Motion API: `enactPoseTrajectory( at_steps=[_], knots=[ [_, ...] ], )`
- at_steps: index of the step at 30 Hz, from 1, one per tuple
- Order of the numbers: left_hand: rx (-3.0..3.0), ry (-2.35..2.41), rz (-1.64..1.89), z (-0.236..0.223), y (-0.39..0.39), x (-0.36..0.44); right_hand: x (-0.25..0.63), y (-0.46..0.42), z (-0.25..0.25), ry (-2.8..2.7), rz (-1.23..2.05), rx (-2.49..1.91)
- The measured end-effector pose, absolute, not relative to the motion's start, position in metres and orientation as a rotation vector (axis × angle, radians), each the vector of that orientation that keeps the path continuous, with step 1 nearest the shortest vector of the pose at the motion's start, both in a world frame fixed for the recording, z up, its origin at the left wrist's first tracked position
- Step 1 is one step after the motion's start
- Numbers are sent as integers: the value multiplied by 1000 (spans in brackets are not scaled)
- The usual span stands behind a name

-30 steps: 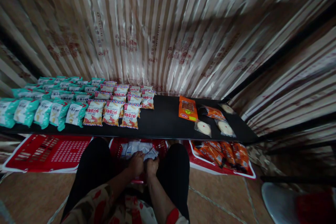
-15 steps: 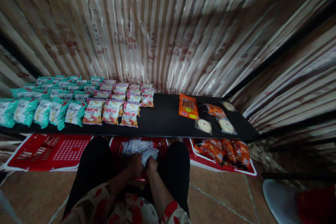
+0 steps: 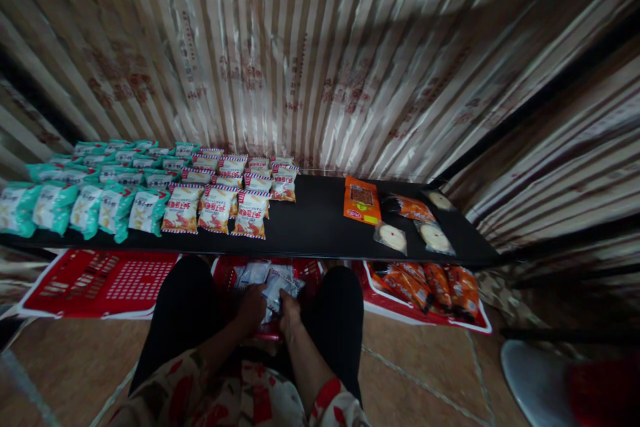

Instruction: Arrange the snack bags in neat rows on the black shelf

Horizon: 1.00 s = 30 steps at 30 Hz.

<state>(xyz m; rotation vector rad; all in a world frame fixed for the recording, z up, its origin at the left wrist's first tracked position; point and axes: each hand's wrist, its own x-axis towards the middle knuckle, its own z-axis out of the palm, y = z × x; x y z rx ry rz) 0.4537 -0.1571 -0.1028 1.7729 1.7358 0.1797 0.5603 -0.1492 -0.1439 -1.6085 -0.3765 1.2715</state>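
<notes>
Between my knees, low over a red basket (image 3: pixel 311 272), both my hands are closed on a whitish snack packet (image 3: pixel 273 287). My left hand (image 3: pixel 253 307) grips its left side, with the fingers partly hidden. My right hand (image 3: pixel 290 312) pinches the right side, thumb on top. More pale packets (image 3: pixel 251 272) lie in the basket just beyond my hands. Their print is too dim to read.
A black shelf (image 3: pixel 310 230) crosses in front, carrying rows of teal snack bags (image 3: pixel 117 210), shrimp-print bags (image 3: pixel 216 208), an orange pouch (image 3: pixel 361 200) and round white wrapped pieces (image 3: pixel 391 237). Red baskets (image 3: pixel 140 280) sit below; the right one holds orange bags (image 3: pixel 440 287).
My hands and the packet have shifted slightly left and up, and the packet lies flatter, showing more of its face. The view has tilted a little; the shelf goods stay put.
</notes>
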Motion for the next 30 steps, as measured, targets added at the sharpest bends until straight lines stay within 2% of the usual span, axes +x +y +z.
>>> enactPoseTrajectory(
  at_steps=[8,19,30],
  knots=[
    [1702,1789,191,-95,-152,446,555,-151,-123,-132,1364,-1602],
    [1582,1887,9,-82,-138,442,545,-155,-104,-123,1391,-1582],
    [1403,1948,66,-83,-135,446,534,-162,-93,-75,1452,-1466]
  ],
)
